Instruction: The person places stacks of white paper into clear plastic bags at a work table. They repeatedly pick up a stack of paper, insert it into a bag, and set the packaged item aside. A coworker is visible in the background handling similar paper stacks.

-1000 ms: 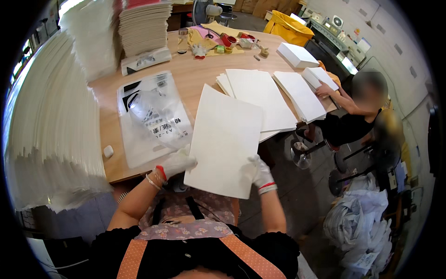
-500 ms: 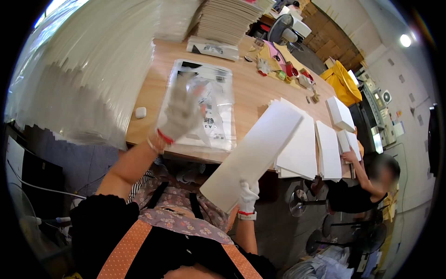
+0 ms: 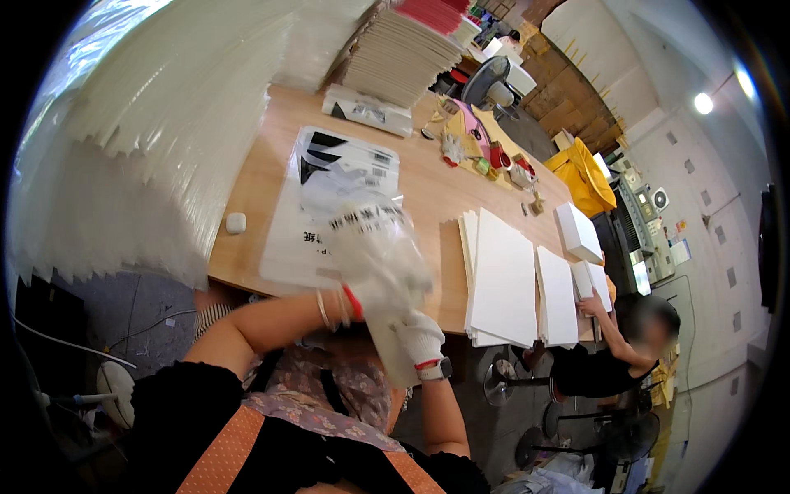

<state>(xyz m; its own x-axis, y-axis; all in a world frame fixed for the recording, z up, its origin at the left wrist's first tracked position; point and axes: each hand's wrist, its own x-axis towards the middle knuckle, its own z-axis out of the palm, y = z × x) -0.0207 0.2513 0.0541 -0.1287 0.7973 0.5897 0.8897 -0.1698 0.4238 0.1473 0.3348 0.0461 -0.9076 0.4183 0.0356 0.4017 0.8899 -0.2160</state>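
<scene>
My left hand [image 3: 374, 292] and my right hand [image 3: 421, 339], both in white gloves with red cuffs, are closed on a clear plastic bag [image 3: 374, 235] with black print. I hold it lifted over the near table edge, and it is blurred by motion. Its pale lower end hangs down between my hands. Under it a pile of the same printed clear bags [image 3: 329, 177] lies flat on the wooden table [image 3: 428, 185]. To the right, a stack of large white sheets [image 3: 502, 276] rests at the table edge, apart from my hands.
A second white stack [image 3: 557, 296] and a white box [image 3: 578, 232] lie further right, where a seated person's hand [image 3: 589, 305] touches them. Tall piles of white sheets [image 3: 156, 123] stand left. Brown card stacks [image 3: 403, 49], a yellow bin [image 3: 586, 174] and a small white object [image 3: 236, 223] are around.
A second ago both hands held a large white sheet. My left hand then reached to the bag pile. Now both hands grip a lifted plastic bag, and the sheet is no longer plainly in my hands.
</scene>
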